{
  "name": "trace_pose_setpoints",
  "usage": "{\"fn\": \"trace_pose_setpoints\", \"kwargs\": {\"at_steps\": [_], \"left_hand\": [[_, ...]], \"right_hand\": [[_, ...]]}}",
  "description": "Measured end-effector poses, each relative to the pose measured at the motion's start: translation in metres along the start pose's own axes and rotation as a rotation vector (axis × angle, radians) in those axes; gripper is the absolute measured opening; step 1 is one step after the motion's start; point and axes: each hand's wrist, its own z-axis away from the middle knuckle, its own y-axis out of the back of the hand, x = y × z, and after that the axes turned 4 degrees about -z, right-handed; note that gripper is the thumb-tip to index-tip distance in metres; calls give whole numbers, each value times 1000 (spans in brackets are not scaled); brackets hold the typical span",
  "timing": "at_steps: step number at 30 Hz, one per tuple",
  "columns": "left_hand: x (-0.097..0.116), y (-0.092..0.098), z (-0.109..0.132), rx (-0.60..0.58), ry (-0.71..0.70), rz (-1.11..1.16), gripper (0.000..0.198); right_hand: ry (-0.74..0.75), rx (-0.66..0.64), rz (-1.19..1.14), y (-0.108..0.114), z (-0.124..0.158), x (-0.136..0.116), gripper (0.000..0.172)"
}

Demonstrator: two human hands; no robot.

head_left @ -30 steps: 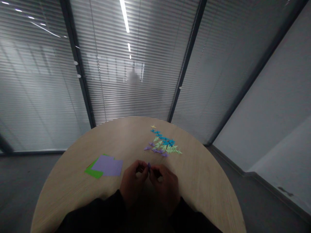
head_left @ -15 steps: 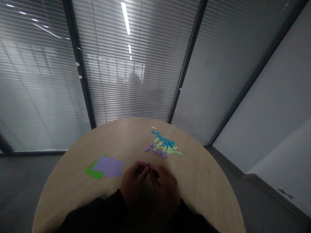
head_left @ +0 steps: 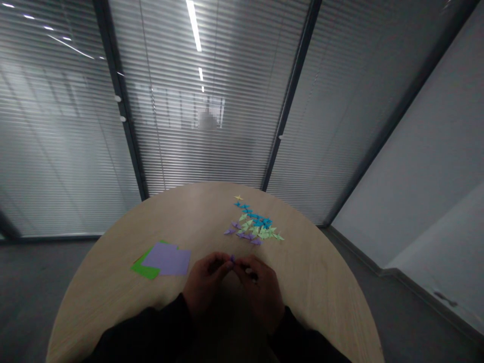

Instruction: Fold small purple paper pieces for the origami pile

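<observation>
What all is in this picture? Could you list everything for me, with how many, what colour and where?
Round table: one, pale wood, centre
Purple paper: sheet count unclear, left on table
Green paper: count unclear, under the purple
Yellow folded piece: one, far end of cluster
Blue folded pieces: several, behind the pale green
Pale green folded pieces: several, mid-cluster
Purple folded pieces: several, near edge of cluster
Blinds: three panels, grey, behind table
Wall: one, grey-white, right
Floor: grey, around table
Small purple piece: one, between both hands' fingertips
Sleeves: two, black, bottom
Left hand, right hand: one each, bare, near centre
</observation>
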Motion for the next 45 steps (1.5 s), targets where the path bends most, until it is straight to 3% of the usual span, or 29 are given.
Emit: {"fn": "trace_pose_setpoints", "kwargs": {"at_steps": [13,18,23,28,34,40,45], "left_hand": [[-3,2,-2,-102,71,163,30],[1,3,-1,-120,49,114,27],[-1,3,-3,-68,15,-2,23],[-5,0,-1,54,-5,-124,21],[1,-1,2,55,7,-216,22],[0,2,0,6,33,-138,27],[-2,6,-2,-58,87,12,26]], "right_hand": [[-90,18,-99,-1,1,2,23],[-107,-55,-94,4,-2,3,20],[-79,-68,-99,3,-3,4,21],[-78,47,24,-5,2,-2,15],[-42,80,159,-6,4,-5,11],[41,54,153,-4,6,-4,15],[26,16,98,0,6,-6,18]]}}
